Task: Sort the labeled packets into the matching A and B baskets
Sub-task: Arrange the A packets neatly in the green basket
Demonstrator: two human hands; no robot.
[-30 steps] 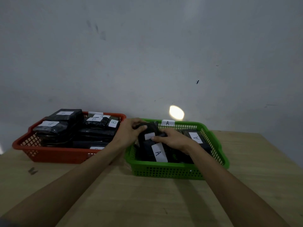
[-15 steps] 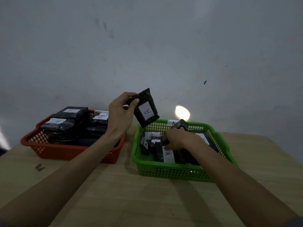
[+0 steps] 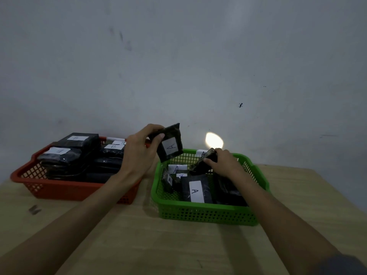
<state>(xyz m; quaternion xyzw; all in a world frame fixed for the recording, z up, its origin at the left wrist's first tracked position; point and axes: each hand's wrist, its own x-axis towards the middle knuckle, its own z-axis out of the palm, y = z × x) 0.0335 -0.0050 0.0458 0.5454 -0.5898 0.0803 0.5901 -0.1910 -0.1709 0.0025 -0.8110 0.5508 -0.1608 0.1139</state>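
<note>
My left hand (image 3: pixel 139 149) holds a black packet labeled A (image 3: pixel 170 144) up in the air, above the gap between the two baskets. My right hand (image 3: pixel 222 161) grips another black packet (image 3: pixel 201 163) tilted on end inside the green basket (image 3: pixel 198 214), which carries an A tag on its far rim. Several black A packets lie in the green basket, one with a large A label (image 3: pixel 195 191). The red basket (image 3: pixel 59 190) to the left is stacked with black packets labeled B (image 3: pixel 77 140).
Both baskets stand on a wooden table (image 3: pixel 149 245) pushed against a grey wall. A small dark mark (image 3: pixel 34 209) lies on the table at the left. A bright light spot (image 3: pixel 214 140) shows on the wall behind the green basket.
My left hand lifted an A packet out of the green basket into the air. My right hand closed on another packet in the basket and tipped it up on end.
</note>
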